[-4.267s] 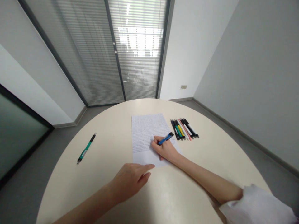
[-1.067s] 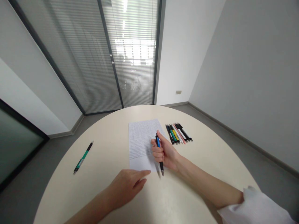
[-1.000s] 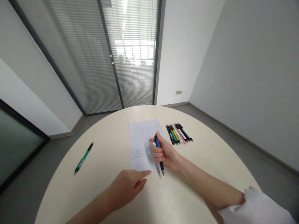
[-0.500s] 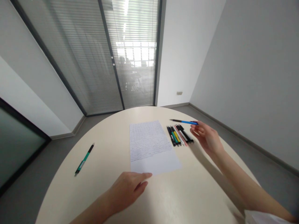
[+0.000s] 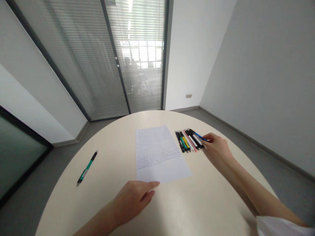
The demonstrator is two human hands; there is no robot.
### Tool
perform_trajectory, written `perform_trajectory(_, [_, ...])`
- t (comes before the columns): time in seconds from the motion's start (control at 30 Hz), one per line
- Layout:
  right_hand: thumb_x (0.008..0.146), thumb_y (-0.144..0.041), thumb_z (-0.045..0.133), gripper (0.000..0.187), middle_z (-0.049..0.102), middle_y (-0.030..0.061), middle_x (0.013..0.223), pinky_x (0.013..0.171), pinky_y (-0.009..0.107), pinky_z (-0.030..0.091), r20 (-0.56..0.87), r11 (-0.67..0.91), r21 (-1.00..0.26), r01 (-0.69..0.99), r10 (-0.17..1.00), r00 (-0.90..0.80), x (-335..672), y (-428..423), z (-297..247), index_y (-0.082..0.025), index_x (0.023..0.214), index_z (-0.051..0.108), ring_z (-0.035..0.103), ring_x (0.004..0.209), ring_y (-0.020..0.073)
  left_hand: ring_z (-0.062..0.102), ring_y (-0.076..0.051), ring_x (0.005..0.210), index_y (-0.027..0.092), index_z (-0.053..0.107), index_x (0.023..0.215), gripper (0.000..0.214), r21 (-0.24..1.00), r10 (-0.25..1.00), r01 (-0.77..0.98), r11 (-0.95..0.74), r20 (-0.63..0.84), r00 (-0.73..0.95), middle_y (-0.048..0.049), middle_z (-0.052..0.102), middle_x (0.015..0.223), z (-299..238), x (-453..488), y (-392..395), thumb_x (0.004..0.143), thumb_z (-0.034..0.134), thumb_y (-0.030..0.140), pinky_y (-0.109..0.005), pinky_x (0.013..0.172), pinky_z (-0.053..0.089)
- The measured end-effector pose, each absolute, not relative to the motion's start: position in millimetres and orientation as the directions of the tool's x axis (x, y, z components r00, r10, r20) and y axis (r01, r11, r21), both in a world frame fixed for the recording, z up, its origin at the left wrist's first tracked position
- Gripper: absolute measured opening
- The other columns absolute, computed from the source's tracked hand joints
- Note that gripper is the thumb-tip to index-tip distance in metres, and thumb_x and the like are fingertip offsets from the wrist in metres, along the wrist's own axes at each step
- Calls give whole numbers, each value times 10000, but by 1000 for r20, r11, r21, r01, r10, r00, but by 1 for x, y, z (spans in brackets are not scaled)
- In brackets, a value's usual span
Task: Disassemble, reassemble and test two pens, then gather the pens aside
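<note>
A white sheet of paper (image 5: 158, 152), covered with lines of writing in its upper part, lies in the middle of the round cream table (image 5: 209, 196). My left hand (image 5: 134, 200) rests flat just below the sheet, fingers stretched toward its bottom edge. My right hand (image 5: 216, 146) pinches a blue pen (image 5: 199, 135) and holds it against the right side of a row of several pens (image 5: 188, 140) lying beside the paper. The blue pen lies almost level with the row.
A green and black pen (image 5: 87, 167) lies alone at the table's left side. Beyond the table are glass doors with blinds (image 5: 118, 59), white walls and grey floor. A white sleeve (image 5: 283, 227) shows at the bottom right.
My right hand stopped writing, turned the blue pen end over end, carried it right off the paper and lowered it beside the pen row. The left hand has stayed put.
</note>
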State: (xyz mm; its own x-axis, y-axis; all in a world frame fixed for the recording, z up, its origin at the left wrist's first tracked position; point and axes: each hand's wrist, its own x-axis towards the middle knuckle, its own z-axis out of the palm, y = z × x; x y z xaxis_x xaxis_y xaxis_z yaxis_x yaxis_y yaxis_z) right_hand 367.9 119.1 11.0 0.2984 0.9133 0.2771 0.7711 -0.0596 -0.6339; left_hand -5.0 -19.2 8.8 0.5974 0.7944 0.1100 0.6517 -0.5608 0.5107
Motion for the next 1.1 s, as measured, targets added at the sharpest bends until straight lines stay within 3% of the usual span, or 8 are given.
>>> perform_trajectory(0.4, [687,-241,600,170,733,64,695,619,314,440,200,-83,-554,829,953,229,375,122,13,-214,757,752,667,680,243,732,-210,886,233,632,1240,332,517,798,653,-553,103,594,-46,765,1035,6,-5,-18,939,493,219,-331,813,574])
perform_trajectory(0.57, [747,-268,562,197,721,93,811,636,313,411,279,-47,-528,848,933,225,356,113,22,-192,813,731,630,724,233,732,-210,888,238,629,1242,332,515,796,650,-559,112,595,-39,765,1037,6,-5,-19,937,497,221,-329,807,575])
perform_trajectory(0.7, [891,-372,495,262,658,42,698,573,275,365,273,204,-696,689,962,-9,299,82,27,-189,860,680,556,609,171,734,-202,865,241,630,1234,326,514,793,646,-565,122,597,-36,768,1020,6,-6,-19,937,496,217,-310,788,573])
perform_trajectory(0.77, [936,-380,471,329,570,7,588,528,263,311,286,368,-696,617,930,-231,266,60,23,-193,703,609,488,535,140,733,-199,867,241,628,1232,324,513,793,644,-567,129,596,-38,767,1022,6,-6,-18,937,497,211,-302,791,569])
perform_trajectory(0.83, [972,-348,433,404,496,-17,518,510,263,268,319,566,-600,565,818,-479,238,38,16,-194,612,533,425,476,113,732,-199,865,246,621,1237,326,509,791,643,-572,136,596,-40,767,1015,6,-6,-18,937,499,210,-299,787,566])
perform_trajectory(0.9, [973,-312,431,371,523,-9,549,503,276,235,338,777,-420,469,614,-714,221,22,10,-196,642,548,398,475,108,731,-196,860,253,612,1244,324,510,785,634,-582,148,601,-37,767,1006,7,-5,-18,943,498,213,-290,772,564])
perform_trajectory(0.97, [977,-295,414,343,555,3,578,500,289,223,330,858,-316,405,500,-801,214,14,5,-198,690,575,399,480,112,730,-187,851,258,610,1237,314,510,773,617,-599,166,613,-29,766,995,7,-4,-20,951,492,208,-277,758,560])
perform_trajectory(1.1, [992,-290,383,351,572,5,594,500,290,226,314,862,-299,409,494,-811,217,15,3,-196,714,576,411,484,111,719,-183,743,218,626,1187,271,408,724,607,-681,254,641,-23,761,858,5,-1,-22,957,483,206,-285,697,555])
